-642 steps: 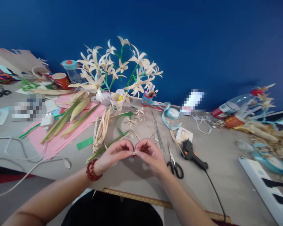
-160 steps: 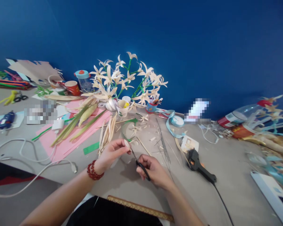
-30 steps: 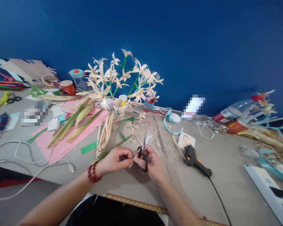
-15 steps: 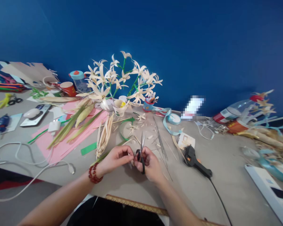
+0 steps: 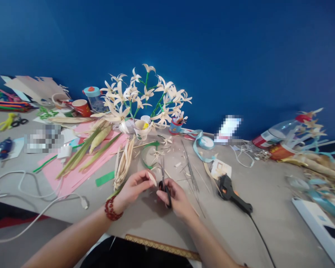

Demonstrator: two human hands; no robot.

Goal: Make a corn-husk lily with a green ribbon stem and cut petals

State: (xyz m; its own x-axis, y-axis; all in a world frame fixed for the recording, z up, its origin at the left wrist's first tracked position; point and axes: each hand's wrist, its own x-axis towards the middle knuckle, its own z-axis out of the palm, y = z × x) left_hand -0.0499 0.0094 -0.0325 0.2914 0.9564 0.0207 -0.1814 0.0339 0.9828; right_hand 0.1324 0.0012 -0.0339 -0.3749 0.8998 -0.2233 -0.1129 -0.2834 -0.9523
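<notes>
Between thumb and fingers, my left hand [image 5: 135, 186] pinches a small pale petal [image 5: 152, 179], pointed at its end. My right hand [image 5: 175, 195] is closed around a pair of black-handled scissors [image 5: 163, 182], whose blades point away from me. The two hands are close together but apart, low over the table. Just beyond them lie a curl of green tape [image 5: 147, 158] and small pale husk scraps [image 5: 158, 153]. To the left rests a bundle of dried husk strips [image 5: 123, 163], and thin wires [image 5: 191, 171] lie to the right.
White husk flowers [image 5: 145, 93] on green stems stand in cups at the back. A black glue gun [image 5: 234, 193] with its cord lies at right, near a blue ribbon roll [image 5: 206, 142]. Pink paper [image 5: 54, 175] carries corn husks at left. A plastic bottle [image 5: 276, 132] leans far right.
My hands have moved slightly apart, and the petal now shows clearly in my left fingers. The scissors have shifted a little left and tilted, with their blades closer together.
</notes>
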